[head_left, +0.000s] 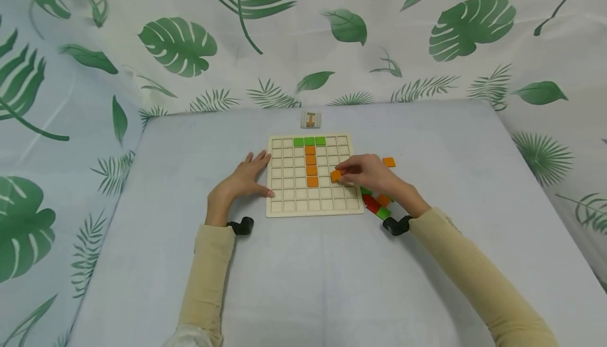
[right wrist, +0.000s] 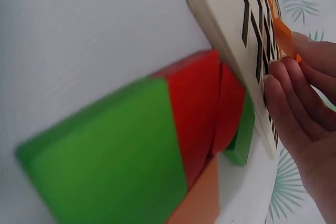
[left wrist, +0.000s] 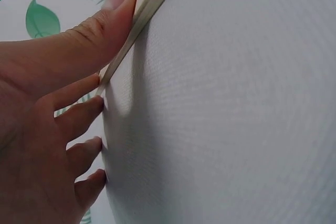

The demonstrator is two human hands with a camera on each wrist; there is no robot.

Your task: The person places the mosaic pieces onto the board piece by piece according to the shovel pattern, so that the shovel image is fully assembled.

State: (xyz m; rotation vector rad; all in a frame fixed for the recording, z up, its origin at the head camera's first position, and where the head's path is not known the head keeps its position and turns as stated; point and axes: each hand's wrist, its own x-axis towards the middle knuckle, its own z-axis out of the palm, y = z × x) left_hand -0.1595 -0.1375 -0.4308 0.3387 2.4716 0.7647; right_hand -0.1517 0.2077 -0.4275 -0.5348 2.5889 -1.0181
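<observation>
A pale wooden grid board (head_left: 289, 207) lies on the table. Three green tiles (head_left: 310, 141) fill cells in its top row, and a column of orange tiles (head_left: 311, 170) runs down from the middle one. Between thumb and fingers my right hand (head_left: 367, 172) pinches an orange tile (head_left: 336, 175), held over the cells right of that column; the right wrist view shows this tile (right wrist: 284, 38) tilted close to the board. My left hand (head_left: 242, 177) rests at the board's left edge, fingers spread, with its thumb (left wrist: 118, 11) against the edge in the left wrist view.
Loose red, green and orange tiles (head_left: 372, 203) lie in a heap at the board's right edge, partly under my right forearm. Another orange tile (head_left: 389, 162) lies beyond my right hand. A small patterned card (head_left: 311, 120) sits behind the board. Leaf-printed cloth (head_left: 284, 36) stands around the table.
</observation>
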